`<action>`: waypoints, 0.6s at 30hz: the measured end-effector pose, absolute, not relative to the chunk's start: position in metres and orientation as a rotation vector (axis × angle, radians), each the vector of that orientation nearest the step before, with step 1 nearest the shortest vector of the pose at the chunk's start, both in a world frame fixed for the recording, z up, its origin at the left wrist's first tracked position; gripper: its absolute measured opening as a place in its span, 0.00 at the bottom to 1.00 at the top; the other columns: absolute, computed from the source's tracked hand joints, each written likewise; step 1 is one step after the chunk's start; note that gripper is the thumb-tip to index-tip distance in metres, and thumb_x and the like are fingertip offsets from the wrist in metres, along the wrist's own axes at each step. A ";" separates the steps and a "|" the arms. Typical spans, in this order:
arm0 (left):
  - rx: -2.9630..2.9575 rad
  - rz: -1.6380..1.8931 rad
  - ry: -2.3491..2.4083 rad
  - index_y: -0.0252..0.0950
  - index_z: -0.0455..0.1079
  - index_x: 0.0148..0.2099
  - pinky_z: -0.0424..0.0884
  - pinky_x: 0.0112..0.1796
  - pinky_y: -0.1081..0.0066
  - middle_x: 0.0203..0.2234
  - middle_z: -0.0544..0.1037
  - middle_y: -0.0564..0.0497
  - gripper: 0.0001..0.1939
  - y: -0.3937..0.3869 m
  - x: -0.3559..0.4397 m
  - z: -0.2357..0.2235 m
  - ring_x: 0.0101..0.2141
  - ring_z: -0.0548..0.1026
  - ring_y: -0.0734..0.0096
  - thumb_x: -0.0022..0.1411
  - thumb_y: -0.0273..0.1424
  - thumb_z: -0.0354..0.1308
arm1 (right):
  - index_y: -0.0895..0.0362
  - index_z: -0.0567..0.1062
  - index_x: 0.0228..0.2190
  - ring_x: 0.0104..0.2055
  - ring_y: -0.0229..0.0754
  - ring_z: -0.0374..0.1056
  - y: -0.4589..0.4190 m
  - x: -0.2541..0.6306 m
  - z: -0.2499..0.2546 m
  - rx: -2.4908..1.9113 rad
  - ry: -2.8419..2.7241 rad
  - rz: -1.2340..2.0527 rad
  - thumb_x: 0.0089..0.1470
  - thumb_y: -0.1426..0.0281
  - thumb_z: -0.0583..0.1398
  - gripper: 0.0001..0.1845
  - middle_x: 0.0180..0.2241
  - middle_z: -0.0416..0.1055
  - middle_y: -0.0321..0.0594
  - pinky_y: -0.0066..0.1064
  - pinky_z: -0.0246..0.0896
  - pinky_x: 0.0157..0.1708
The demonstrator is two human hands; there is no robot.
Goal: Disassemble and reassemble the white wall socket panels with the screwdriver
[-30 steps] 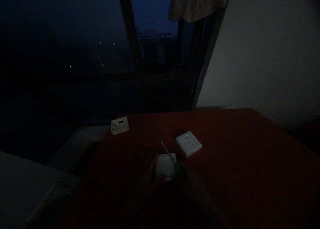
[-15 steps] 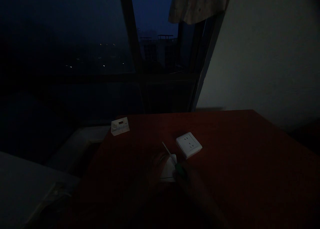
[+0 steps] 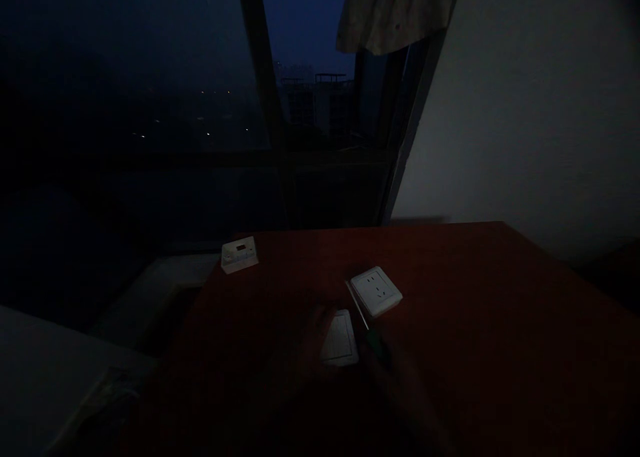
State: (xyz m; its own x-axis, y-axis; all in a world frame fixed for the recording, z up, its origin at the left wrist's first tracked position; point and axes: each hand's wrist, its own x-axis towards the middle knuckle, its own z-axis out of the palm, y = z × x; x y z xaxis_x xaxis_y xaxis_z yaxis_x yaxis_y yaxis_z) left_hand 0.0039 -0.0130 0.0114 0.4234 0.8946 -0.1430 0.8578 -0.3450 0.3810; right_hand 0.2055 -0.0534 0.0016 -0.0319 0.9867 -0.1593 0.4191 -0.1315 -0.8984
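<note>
Near the middle of the red-brown table, my left hand (image 3: pixel 316 334) is closed on the left side of a white wall plate (image 3: pixel 343 340). A thin line frames the plate's inner panel. To its right, my right hand (image 3: pixel 395 367) grips a screwdriver (image 3: pixel 373 340) by its green handle. The metal shaft points up and left, its tip close to the left corner of a white socket (image 3: pixel 377 292), which lies face up with its slots showing. Both hands are very dim, and the finger details are hard to make out.
An open white mounting box (image 3: pixel 240 257) sits at the far left corner of the table (image 3: pixel 450 264). Behind the table is a dark window (image 3: pixel 200 197) with a short curtain (image 3: pixel 397 17). A pale wall (image 3: pixel 525 130) rises at the right.
My right hand has moved right, carrying the screwdriver off the wall plate. My left hand has shifted its hold, and the plate now shows its framed face. The socket and mounting box stay put.
</note>
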 end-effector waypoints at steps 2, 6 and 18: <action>2.277 0.180 1.524 0.44 0.51 0.65 0.59 0.55 0.49 0.62 0.59 0.42 0.50 -0.014 0.001 0.009 0.59 0.60 0.43 0.42 0.37 0.69 | 0.57 0.70 0.46 0.43 0.47 0.70 -0.054 0.206 0.001 -1.625 -1.488 1.158 0.56 0.58 0.53 0.21 0.44 0.74 0.45 0.31 0.64 0.41; 2.266 0.302 1.664 0.45 0.53 0.64 0.60 0.55 0.50 0.60 0.61 0.43 0.47 -0.010 -0.015 0.015 0.58 0.61 0.44 0.43 0.38 0.68 | 0.58 0.69 0.49 0.43 0.46 0.70 -0.055 0.207 -0.003 -1.669 -1.472 1.173 0.55 0.60 0.53 0.22 0.44 0.74 0.46 0.32 0.65 0.41; 2.060 0.255 2.203 0.35 0.51 0.64 0.70 0.42 0.56 0.49 0.73 0.39 0.35 0.024 -0.144 0.063 0.44 0.75 0.46 0.59 0.42 0.56 | 0.57 0.72 0.42 0.39 0.45 0.71 -0.057 0.206 -0.005 -1.650 -1.502 1.163 0.56 0.61 0.53 0.17 0.39 0.75 0.44 0.30 0.65 0.39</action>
